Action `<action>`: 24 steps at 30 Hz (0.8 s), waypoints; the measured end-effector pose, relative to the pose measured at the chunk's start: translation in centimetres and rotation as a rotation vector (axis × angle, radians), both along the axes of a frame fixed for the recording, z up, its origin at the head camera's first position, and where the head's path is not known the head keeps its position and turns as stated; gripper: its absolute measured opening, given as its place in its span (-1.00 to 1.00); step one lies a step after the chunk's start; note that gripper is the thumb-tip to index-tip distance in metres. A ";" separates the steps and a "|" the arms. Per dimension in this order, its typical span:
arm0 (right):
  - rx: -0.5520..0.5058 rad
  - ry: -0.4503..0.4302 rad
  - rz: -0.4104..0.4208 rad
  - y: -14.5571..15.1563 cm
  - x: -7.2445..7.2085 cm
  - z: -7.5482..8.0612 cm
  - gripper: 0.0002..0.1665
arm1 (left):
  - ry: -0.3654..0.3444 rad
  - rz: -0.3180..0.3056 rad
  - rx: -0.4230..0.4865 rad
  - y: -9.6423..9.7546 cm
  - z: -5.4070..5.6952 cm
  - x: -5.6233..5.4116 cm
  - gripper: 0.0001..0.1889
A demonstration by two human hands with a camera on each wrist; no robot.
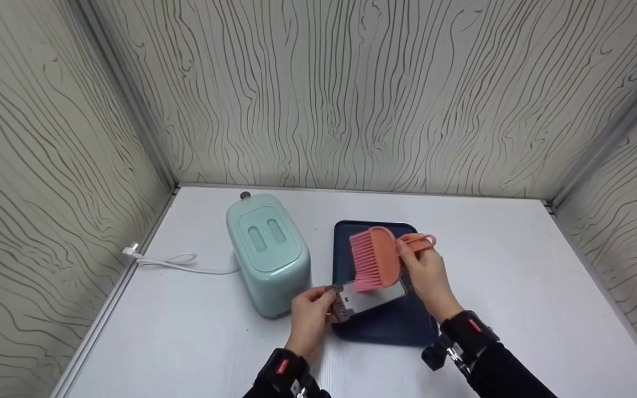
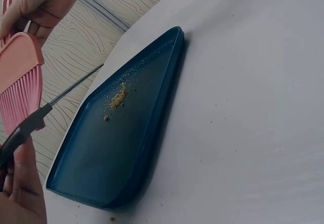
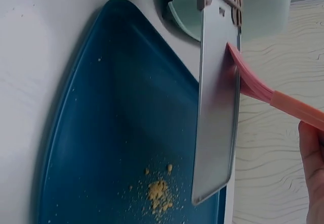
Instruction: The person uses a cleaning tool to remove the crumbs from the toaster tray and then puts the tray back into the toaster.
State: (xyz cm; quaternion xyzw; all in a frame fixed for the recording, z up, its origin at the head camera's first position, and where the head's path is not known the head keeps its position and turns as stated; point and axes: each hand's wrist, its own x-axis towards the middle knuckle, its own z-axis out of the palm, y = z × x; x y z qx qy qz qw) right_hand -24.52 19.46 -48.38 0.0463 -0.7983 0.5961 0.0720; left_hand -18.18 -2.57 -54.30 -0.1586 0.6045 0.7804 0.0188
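A metal crumb tray (image 1: 378, 298) with a grey plastic end is pinched by my left hand (image 1: 308, 318). It is held tilted above a dark blue tray (image 1: 390, 330). My right hand (image 1: 428, 276) grips the handle of an orange brush (image 1: 387, 257), whose pink bristles (image 3: 247, 77) touch the metal surface in the right wrist view. Yellowish crumbs (image 2: 118, 96) lie in a small heap on the blue tray, with finer bits scattered around. Left of the hands stands a mint-green toaster (image 1: 266, 243) with a lid over its top.
The toaster's white cord (image 1: 186, 268) runs left across the white table (image 1: 197, 326) to a plug (image 1: 132, 250) at the table's edge. Small specks dot the tabletop. Wood-grain patterned panels (image 1: 324, 99) rise behind and on both sides.
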 end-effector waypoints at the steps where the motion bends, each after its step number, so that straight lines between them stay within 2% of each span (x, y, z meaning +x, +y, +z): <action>1: 0.010 -0.002 -0.009 0.2 0.0 0.0 -0.57 | -0.002 0.001 -0.003 0.0 0.0 0.0 -0.76; 9: 0.124 0.011 -0.113 1.9 -0.4 -0.4 -0.57 | -0.002 -0.002 -0.018 -0.3 0.0 0.0 -0.78; 16: 0.169 -0.016 -0.170 3.2 -0.6 -0.8 -0.49 | 0.006 0.004 -0.037 -0.3 0.0 -0.1 -0.76; 24: 0.204 0.045 -0.216 4.2 -0.7 -1.3 -0.57 | -0.002 0.007 -0.027 -0.3 -0.2 -0.1 -0.77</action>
